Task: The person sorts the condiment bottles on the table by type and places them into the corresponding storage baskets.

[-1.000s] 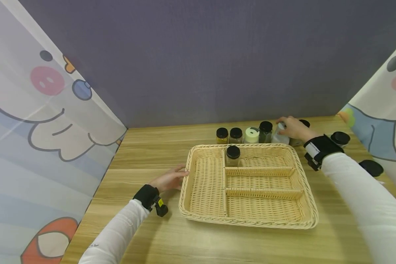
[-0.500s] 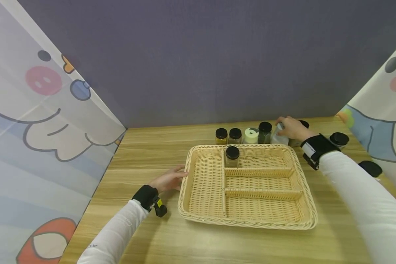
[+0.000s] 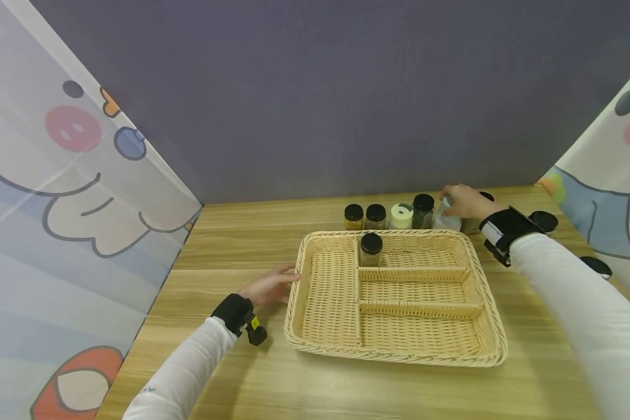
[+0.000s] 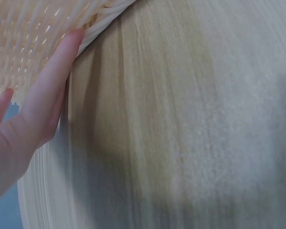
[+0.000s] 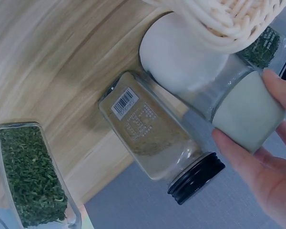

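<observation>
My right hand (image 3: 464, 201) pinches the pale lid (image 5: 250, 112) of a clear jar of white powder (image 5: 181, 52), which stands behind the basket in a row of jars. Fingertips and thumb sit on opposite sides of that lid in the right wrist view. Against the left edge of a woven basket (image 3: 331, 348) rests my left hand (image 3: 268, 286). Its fingers look extended along the wicker wall (image 4: 43, 33) in the left wrist view. One black-lidded jar (image 3: 370, 251) stands in the basket's back middle compartment, beside the divider.
Left of the gripped jar are a green-herb jar (image 3: 423, 210), a cream-topped jar (image 3: 401, 216) and two black-lidded jars, one yellow (image 3: 353, 217). To its right is a brown-powder jar (image 5: 148, 129); farther right is a green-flake jar (image 5: 33, 176). A grey panel (image 3: 315, 105) rises behind the table.
Both hands keep nearly the same places, the right one on the pale-lidded jar and the left one at the basket. The view shifts only slightly.
</observation>
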`<state>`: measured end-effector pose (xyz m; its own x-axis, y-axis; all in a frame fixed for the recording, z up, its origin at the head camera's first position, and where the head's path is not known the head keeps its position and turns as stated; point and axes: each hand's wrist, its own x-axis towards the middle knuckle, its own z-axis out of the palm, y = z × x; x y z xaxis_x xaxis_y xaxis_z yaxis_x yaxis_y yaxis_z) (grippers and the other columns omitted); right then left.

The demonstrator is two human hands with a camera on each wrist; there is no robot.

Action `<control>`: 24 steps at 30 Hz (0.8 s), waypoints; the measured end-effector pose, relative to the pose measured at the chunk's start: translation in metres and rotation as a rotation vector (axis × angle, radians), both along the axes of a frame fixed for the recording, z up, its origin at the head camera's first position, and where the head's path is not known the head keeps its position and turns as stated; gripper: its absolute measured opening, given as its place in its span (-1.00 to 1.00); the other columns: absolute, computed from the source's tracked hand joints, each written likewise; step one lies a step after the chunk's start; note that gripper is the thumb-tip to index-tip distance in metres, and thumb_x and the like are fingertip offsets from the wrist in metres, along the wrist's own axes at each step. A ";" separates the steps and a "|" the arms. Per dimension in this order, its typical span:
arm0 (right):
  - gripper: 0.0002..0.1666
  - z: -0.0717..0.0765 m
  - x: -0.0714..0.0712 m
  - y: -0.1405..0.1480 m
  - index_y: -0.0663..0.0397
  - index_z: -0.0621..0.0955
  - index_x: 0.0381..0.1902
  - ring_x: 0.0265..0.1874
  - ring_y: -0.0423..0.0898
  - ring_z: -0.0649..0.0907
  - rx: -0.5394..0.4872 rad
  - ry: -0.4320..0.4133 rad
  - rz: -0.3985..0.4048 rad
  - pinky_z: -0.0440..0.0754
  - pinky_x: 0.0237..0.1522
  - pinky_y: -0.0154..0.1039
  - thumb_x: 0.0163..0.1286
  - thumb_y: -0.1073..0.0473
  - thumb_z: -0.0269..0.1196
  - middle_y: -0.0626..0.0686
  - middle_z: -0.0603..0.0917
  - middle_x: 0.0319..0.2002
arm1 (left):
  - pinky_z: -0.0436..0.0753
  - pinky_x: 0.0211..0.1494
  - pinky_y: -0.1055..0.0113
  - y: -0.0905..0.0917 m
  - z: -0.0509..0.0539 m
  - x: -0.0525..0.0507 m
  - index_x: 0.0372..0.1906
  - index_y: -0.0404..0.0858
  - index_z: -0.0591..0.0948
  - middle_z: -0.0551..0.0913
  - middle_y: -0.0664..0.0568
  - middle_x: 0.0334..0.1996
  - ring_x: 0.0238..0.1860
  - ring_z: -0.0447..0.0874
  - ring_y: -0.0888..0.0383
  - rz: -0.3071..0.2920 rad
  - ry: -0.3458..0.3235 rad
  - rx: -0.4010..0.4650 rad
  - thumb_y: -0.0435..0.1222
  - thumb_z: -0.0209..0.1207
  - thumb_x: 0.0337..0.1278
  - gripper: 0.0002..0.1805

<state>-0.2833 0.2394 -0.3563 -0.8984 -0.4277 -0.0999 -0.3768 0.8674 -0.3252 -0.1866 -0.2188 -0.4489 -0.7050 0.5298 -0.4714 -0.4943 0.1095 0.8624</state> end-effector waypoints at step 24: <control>-0.54 0.026 -0.007 0.002 0.49 0.39 -0.09 -0.24 0.25 0.46 0.023 -0.029 -0.025 0.46 -0.34 0.02 0.09 0.30 0.23 0.44 0.44 -0.16 | 0.45 0.00 -0.07 0.002 0.005 -0.001 0.34 -0.21 -0.09 0.29 -0.29 0.17 0.07 0.40 -0.07 -0.015 0.007 0.007 -0.27 -0.12 0.27 -0.38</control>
